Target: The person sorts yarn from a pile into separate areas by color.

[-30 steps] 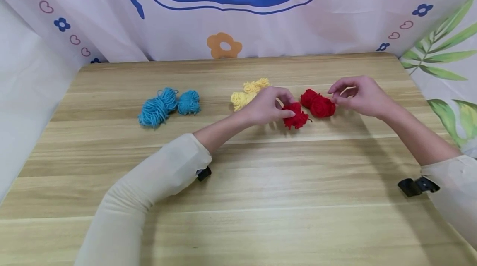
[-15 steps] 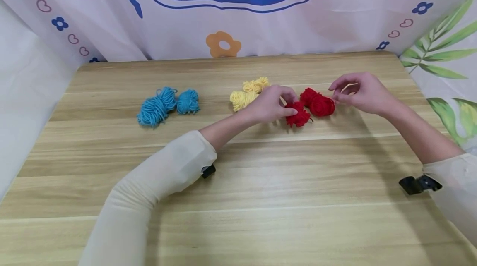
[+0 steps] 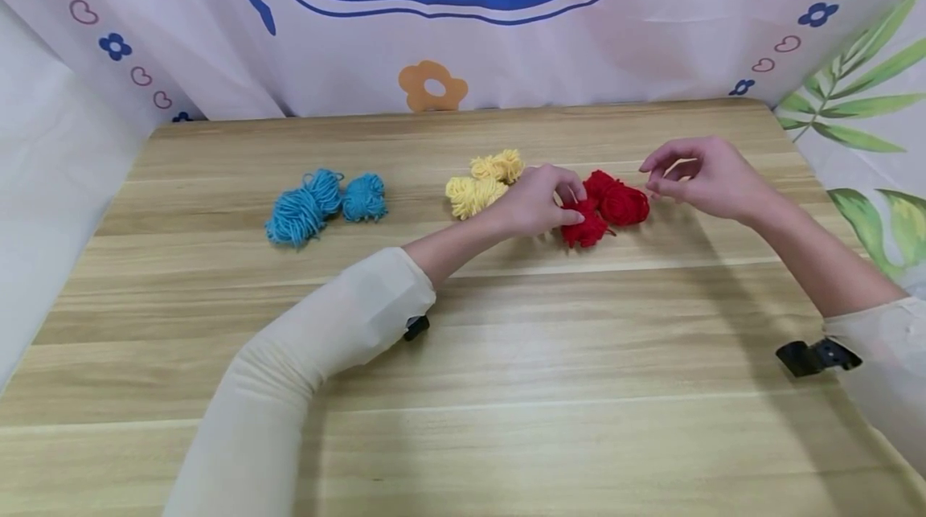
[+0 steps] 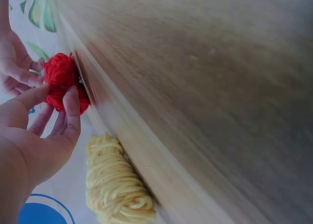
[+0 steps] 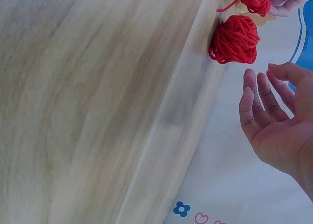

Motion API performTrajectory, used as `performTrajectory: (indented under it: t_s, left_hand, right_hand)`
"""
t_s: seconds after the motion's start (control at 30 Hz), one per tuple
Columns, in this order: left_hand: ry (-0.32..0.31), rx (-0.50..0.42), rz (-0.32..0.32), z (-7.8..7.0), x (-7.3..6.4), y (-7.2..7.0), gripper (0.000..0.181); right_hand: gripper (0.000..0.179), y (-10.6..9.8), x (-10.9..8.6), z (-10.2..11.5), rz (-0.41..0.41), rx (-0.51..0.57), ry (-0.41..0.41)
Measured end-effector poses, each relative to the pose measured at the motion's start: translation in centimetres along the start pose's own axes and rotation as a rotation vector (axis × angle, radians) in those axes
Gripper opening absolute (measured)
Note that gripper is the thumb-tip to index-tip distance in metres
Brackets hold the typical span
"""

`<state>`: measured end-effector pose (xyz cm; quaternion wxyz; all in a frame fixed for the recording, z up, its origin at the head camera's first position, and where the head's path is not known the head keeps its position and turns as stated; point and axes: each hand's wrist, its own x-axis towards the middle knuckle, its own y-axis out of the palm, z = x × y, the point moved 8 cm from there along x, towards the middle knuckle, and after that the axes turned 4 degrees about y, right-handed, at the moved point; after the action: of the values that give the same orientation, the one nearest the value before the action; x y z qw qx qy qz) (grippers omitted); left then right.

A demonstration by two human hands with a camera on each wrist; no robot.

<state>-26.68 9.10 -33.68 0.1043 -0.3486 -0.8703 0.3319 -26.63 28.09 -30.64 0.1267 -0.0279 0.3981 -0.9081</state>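
Note:
In the head view my left hand pinches a small bundle of red yarn between thumb and fingers. That bundle sits right against more red yarn, wound in balls on the wooden table. Just to the right of the red group is my right hand, fingers loosely bent and holding nothing. The right wrist view shows a gap between the fingers of this hand and the nearest red ball. Behind my left hand, yellow yarn bundles lie partly covered by it.
Blue yarn bundles lie grouped at the left of the wooden table, with another blue bundle beside them. A white printed cloth hangs along the table's back edge. Leaf-patterned fabric is at the right.
My left hand has slid the red bundle slightly right, closing the gap to the other red yarn. The right hand has stayed almost in place.

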Motion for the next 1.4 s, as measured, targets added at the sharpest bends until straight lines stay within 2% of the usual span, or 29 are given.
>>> performTrajectory:
  t_s: [0.23, 0.4, 1.0, 1.4]
  left_hand:
    - [-0.008, 0.050, -0.029, 0.2, 0.5, 0.1, 0.020]
    - [-0.015, 0.097, -0.027, 0.2, 0.8, 0.4, 0.020]
    - [0.000, 0.047, -0.023, 0.1, 1.6, 1.1, 0.020]
    - [0.009, 0.038, -0.036, -0.1, 1.9, 1.3, 0.013]
  right_hand:
    - [0.020, 0.0, 0.1, 0.1, 0.003, 0.000, -0.002]
    - [0.019, 0.0, 0.1, 0.1, 0.001, 0.006, -0.010]
    - [0.018, 0.1, 0.1, 0.0, 0.009, 0.021, -0.007]
    - [0.019, 0.2, 0.1, 0.2, 0.020, 0.021, 0.003]
